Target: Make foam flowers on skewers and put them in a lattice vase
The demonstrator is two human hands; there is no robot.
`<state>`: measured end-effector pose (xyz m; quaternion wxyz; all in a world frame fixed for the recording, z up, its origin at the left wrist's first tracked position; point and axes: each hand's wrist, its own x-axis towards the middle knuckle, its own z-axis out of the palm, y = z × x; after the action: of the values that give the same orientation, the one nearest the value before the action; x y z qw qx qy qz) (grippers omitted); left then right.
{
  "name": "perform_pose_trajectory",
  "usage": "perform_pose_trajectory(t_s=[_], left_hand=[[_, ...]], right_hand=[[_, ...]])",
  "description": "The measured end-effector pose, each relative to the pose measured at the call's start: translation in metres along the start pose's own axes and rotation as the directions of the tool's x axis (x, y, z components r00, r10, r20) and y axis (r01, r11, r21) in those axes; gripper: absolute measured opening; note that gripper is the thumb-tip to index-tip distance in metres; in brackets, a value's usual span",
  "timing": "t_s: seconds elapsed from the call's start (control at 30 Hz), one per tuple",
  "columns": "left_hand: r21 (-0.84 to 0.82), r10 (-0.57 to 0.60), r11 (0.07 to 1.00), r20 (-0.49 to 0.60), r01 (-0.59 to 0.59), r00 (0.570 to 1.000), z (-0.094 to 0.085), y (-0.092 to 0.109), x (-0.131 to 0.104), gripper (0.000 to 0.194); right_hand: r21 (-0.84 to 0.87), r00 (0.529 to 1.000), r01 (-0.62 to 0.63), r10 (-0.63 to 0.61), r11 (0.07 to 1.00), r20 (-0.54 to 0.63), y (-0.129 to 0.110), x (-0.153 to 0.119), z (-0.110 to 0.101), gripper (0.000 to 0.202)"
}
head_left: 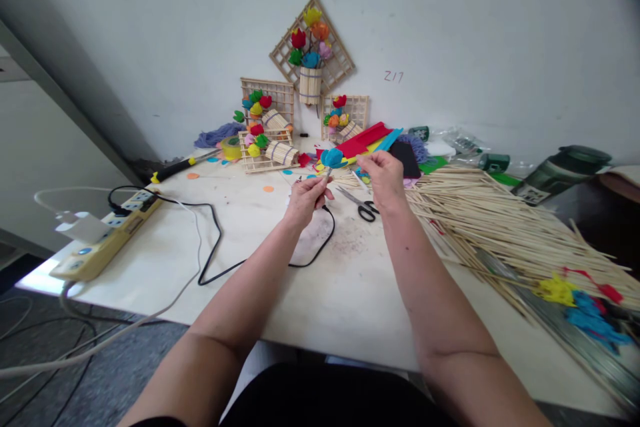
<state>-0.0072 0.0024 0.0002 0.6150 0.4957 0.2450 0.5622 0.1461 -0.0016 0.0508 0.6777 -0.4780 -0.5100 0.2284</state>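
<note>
A blue flower [333, 158] stands upright on a thin stem, which my left hand [306, 200] pinches between its fingers just below the petals. My right hand [384, 177] is raised to the right of the flower, apart from it. Its thumb and forefinger are pressed together toward the petals; whatever they hold is too small to make out. Black-handled scissors [367, 211] lie on the table between my two hands. A black cable [330, 237] ends beneath my left hand, and the object at its end is mostly hidden.
Stick lattices with colored flowers [313, 60] lean at the back wall. A power strip [107, 238] lies left. Many thin wooden sticks [495, 213] cover the right side, with a dark green bottle [563, 173] behind. Red sheets [365, 140] lie at the back.
</note>
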Motion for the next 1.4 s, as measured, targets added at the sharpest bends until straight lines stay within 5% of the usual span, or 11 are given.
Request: perform_pose_trajectory(t_s=[0.53,0.83,1.1,1.4], left_hand=[[-0.055,-0.013,0.998,0.095,0.018,0.995,-0.004,0.003,-0.002,0.038],[0.008,-0.012,1.000,0.191,0.010,0.982,-0.007,0.004,-0.004,0.037],[0.081,-0.034,0.997,0.219,0.016,0.975,-0.010,0.004,-0.005,0.035],[0.202,0.063,0.976,0.119,-0.087,0.991,-0.003,0.005,-0.005,0.026]], right_hand=[[0.061,0.985,-0.129,0.121,0.990,0.119,-0.003,-0.004,0.002,0.030],[0.081,0.850,-0.408,0.346,0.909,0.397,-0.023,-0.010,-0.005,0.026],[0.008,0.845,-0.364,0.327,0.931,0.424,-0.022,-0.009,-0.006,0.020],[0.011,0.834,-0.343,0.300,0.939,0.464,-0.021,-0.010,-0.006,0.021]])
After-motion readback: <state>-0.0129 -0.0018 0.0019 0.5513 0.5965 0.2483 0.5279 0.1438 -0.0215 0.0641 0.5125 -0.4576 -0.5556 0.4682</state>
